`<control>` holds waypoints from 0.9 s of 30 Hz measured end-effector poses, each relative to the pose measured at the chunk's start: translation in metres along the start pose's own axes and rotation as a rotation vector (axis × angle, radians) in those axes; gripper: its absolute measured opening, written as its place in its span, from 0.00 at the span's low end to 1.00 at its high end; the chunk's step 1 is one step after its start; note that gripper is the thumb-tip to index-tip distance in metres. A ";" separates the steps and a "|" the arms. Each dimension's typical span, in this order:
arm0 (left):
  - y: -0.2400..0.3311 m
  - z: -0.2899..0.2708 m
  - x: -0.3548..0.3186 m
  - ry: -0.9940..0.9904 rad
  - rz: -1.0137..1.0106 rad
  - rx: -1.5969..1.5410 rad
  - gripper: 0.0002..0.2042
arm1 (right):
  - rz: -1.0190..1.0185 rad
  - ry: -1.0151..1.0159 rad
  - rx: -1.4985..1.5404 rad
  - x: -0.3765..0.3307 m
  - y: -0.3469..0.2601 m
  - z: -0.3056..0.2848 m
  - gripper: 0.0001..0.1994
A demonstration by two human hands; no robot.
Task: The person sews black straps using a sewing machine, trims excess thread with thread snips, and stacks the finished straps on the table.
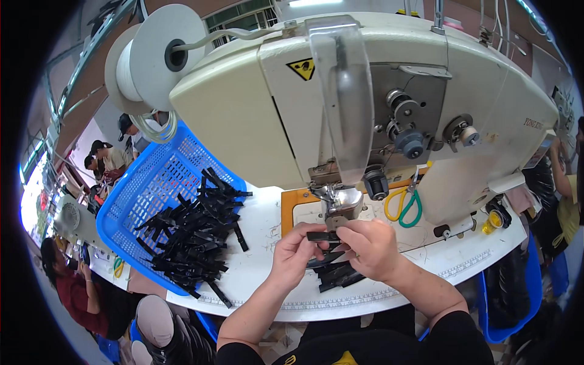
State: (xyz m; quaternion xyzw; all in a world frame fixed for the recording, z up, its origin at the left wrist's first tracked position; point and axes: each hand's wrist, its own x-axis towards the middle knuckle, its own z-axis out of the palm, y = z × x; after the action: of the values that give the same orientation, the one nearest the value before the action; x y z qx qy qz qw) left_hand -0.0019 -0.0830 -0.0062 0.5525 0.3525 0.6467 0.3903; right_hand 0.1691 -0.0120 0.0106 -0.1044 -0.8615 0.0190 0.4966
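In front of the sewing machine's needle area, my left hand (293, 252) pinches a short black strap piece (321, 236) between thumb and fingers. My right hand (372, 248) is closed at the strap's right end, its fingertips meeting it there. A pale, pointed sliver (345, 256) shows under the right fingers; I cannot make out what it is. Right behind the fingers is the presser foot area (342, 204) of the cream sewing machine (237, 115). Below my hands, several black strap pieces (338, 277) lie together on the white table.
A blue plastic basket (137, 201) at left is tipped toward the table, with a heap of black straps (188, 243) spilling out. Scissors (404, 205) with yellow and green handles lie by the machine. A ruler strip (420, 285) follows the table's front edge. People sit at left.
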 end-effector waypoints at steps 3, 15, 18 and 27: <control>0.013 0.015 0.013 -0.001 -0.297 -0.465 0.12 | -0.057 -0.005 -0.168 0.005 0.018 -0.018 0.19; -0.019 0.017 0.075 0.307 -0.287 -0.205 0.01 | 0.023 -0.085 -0.080 0.024 0.077 -0.024 0.22; -0.027 0.015 0.080 0.312 -0.277 -0.211 0.02 | 0.039 -0.134 -0.102 0.022 0.085 -0.021 0.22; -0.036 0.015 0.091 0.314 -0.261 -0.157 0.02 | 0.014 -0.029 -0.072 0.023 0.098 -0.018 0.08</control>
State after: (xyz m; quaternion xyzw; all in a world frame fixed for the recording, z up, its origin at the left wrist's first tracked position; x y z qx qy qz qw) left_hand 0.0095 0.0147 0.0041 0.3627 0.4261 0.6941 0.4529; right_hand 0.1891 0.0869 0.0260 -0.1282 -0.8680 -0.0072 0.4797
